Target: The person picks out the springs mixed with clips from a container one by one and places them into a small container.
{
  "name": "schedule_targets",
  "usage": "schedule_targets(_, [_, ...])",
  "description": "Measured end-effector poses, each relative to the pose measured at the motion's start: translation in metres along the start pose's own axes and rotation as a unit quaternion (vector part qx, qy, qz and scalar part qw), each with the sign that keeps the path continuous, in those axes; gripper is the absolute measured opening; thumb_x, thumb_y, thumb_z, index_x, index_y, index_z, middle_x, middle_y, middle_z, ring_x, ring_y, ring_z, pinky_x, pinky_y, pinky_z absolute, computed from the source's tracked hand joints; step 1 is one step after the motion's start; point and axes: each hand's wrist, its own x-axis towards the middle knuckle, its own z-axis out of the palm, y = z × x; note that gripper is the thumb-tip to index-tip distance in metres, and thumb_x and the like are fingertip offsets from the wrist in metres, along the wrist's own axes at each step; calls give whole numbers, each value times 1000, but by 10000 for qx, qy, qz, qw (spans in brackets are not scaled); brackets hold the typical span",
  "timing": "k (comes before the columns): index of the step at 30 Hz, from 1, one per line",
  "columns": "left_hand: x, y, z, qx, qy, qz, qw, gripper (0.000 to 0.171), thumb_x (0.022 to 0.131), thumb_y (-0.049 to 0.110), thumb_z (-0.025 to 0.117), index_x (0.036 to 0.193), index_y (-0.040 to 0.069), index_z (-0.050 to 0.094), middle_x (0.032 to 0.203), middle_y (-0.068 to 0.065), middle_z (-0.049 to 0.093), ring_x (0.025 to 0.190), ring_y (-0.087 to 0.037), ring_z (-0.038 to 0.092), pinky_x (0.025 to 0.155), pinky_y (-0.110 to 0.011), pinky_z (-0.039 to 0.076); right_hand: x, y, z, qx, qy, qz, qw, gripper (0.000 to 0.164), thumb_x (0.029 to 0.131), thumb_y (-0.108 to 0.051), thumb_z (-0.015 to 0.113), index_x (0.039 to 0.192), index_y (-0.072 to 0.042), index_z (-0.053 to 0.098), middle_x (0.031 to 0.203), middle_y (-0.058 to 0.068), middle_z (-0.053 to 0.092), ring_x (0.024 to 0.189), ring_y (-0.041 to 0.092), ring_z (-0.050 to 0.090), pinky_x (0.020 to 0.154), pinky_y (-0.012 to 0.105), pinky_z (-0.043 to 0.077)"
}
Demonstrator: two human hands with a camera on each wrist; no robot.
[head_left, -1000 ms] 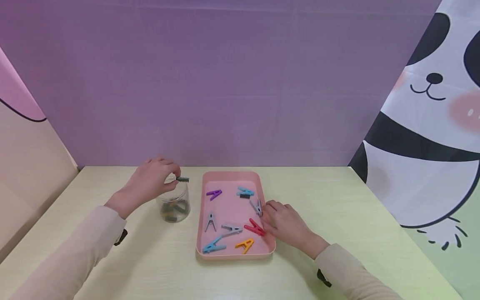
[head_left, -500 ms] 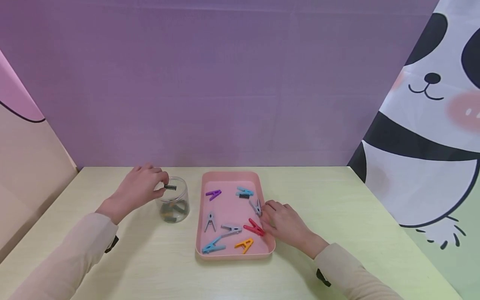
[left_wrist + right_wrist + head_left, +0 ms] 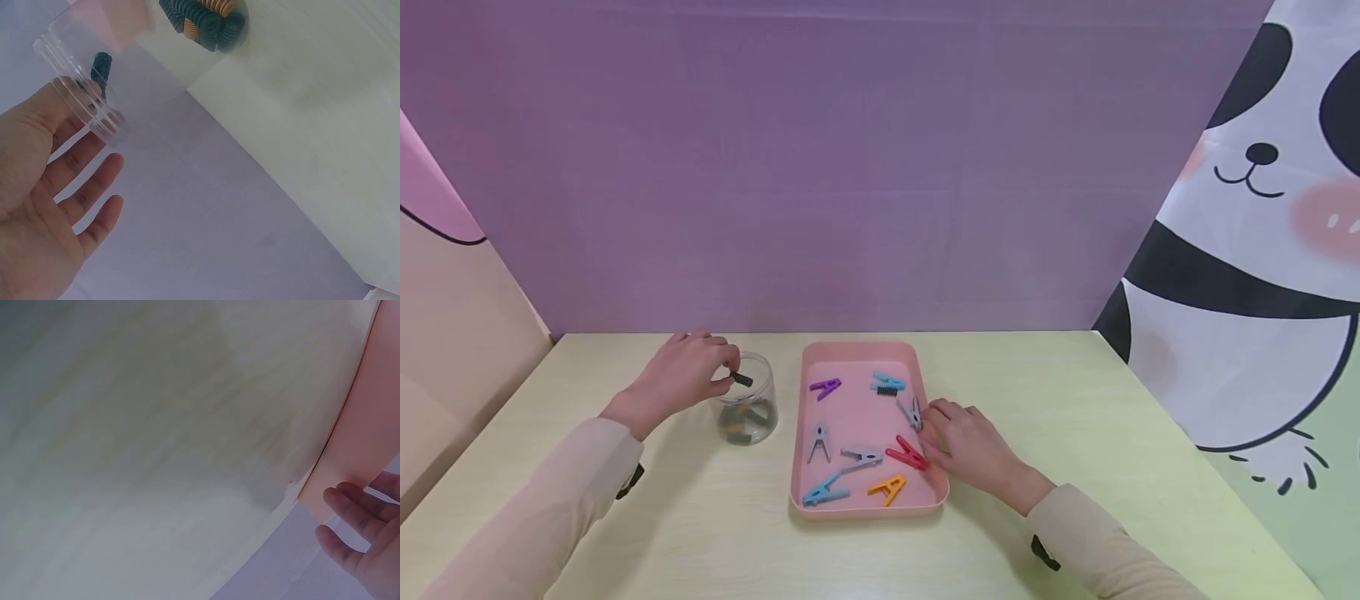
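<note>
My left hand (image 3: 677, 379) pinches a dark green coil spring (image 3: 742, 379) between thumb and index finger over the mouth of a clear plastic jar (image 3: 756, 392). Through the jar's wall the spring (image 3: 101, 70) shows near the rim in the left wrist view, and the other fingers are spread loosely. Several springs (image 3: 199, 19), dark green and orange, lie at the jar's bottom. My right hand (image 3: 973, 446) rests at the right side of a pink tray (image 3: 865, 515), fingers loosely bent and touching its wall (image 3: 369, 406); its thumb is out of the right wrist view.
Several clothespins lie spread in the tray: purple (image 3: 825, 387), grey (image 3: 820, 442), red (image 3: 907, 453), yellow (image 3: 887, 489) and blue (image 3: 825, 490). A black spring (image 3: 887, 391) lies by the far blue clothespin (image 3: 889, 380). A purple backdrop (image 3: 850, 167) stands behind the table.
My left hand has moved left and slightly down with the spring, which now tilts at the jar's mouth. The right hand stays at the tray's side.
</note>
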Motion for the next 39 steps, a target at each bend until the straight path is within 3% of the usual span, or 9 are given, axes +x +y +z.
schedule_targets(15, [2, -2, 5, -102, -134, -90, 9998, 19, 75, 19, 71, 92, 17, 65, 91, 1, 67, 87, -24, 53, 78, -45, 42, 1, 0, 1, 12, -29, 46, 10000, 38, 80, -32, 66, 111, -10, 60, 110, 5, 59, 100, 19, 55, 82, 39, 49])
schedule_targets(27, [9, 3, 1, -111, 257, 41, 9996, 21, 75, 21, 72, 95, 16, 66, 92, 2, 67, 87, -24, 56, 80, -43, 42, 0, 0, 2, 1, -6, 15, 10000, 39, 80, -32, 67, 110, -9, 60, 110, 5, 59, 99, 19, 56, 81, 38, 50])
schedule_targets(39, [23, 26, -3, -234, 526, 181, 9982, 22, 79, 26, 68, 99, 16, 65, 99, 0, 66, 98, -27, 57, 89, -46, 41, 0, 0, 2, 47, 84, 32, 9999, 38, 80, -30, 67, 109, -8, 60, 108, 6, 59, 98, 19, 56, 80, 38, 50])
